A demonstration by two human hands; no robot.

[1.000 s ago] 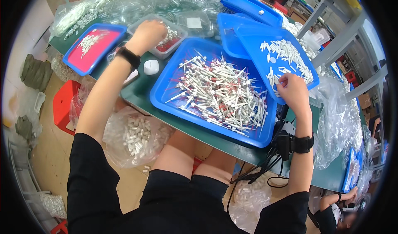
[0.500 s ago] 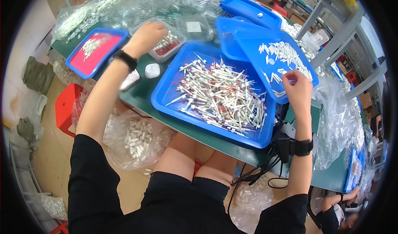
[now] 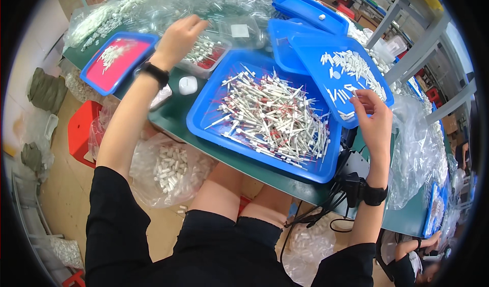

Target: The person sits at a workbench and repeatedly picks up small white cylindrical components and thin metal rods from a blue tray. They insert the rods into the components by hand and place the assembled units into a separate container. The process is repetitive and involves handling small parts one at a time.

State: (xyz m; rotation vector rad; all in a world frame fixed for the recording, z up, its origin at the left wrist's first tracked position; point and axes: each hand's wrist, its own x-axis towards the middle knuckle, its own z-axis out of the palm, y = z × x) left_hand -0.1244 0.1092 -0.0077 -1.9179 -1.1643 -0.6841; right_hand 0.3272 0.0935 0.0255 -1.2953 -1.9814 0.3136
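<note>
My left hand (image 3: 178, 40) is over the left edge of a clear plastic box (image 3: 222, 47) that holds thin white sticks and red pieces. Its fingers are drawn together; whatever is between them is too small to make out. At the right, my right hand (image 3: 374, 116) pinches a small white tube (image 3: 355, 94) over the near edge of a tilted blue tray (image 3: 310, 45). Loose white tubes (image 3: 356, 68) lie on that tray. Between my arms, a large blue tray (image 3: 204, 126) is heaped with white sticks (image 3: 272, 114) with thin red strands.
A blue tray with a pink-red base (image 3: 97, 76) stands at the left. Beside my left wrist sits a small white case (image 3: 188, 85). Black cables (image 3: 326, 205) hang near my right wrist. A bag of white tubes (image 3: 170, 170) and a red stool (image 3: 81, 132) are below the table.
My left hand has lifted up and away from the clear box, uncovering more of its contents. My right hand has shifted slightly right and down at the tilted tray's edge.
</note>
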